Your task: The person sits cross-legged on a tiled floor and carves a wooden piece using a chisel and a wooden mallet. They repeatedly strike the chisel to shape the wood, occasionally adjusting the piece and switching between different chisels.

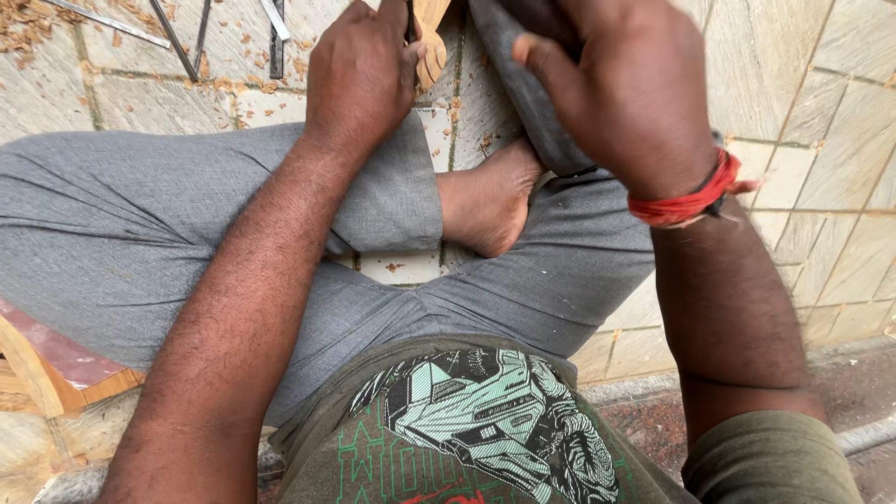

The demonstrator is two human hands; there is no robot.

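**Both hands at a small wooden piece above the crossed legs**

The person sits cross-legged on a stone-tiled floor (821,140), and the bare foot (490,201) tucked between the knees serves as the landmark. Directly above the foot, at the top edge of the view, stands a pale carved wooden piece (431,42); only its lower end shows. The left hand (359,79), up and to the left of the foot, is curled closed with its fingers pressed against the wooden piece and around a thin dark tool (410,21) that pokes out just beside the wood. The right hand (621,89), up and to the right of the foot, rests on the raised grey trouser leg (509,84); its fingers are folded, but whether they pinch anything cannot be told, since the fingertips run out of view. A red thread band (691,198) circles the right wrist. Far to the upper left of the foot, thin metal tools (187,37) lie on the floor among wood shavings (23,23). Well to the lower left of the foot, a corner of a wooden board (56,364) shows under the knee.
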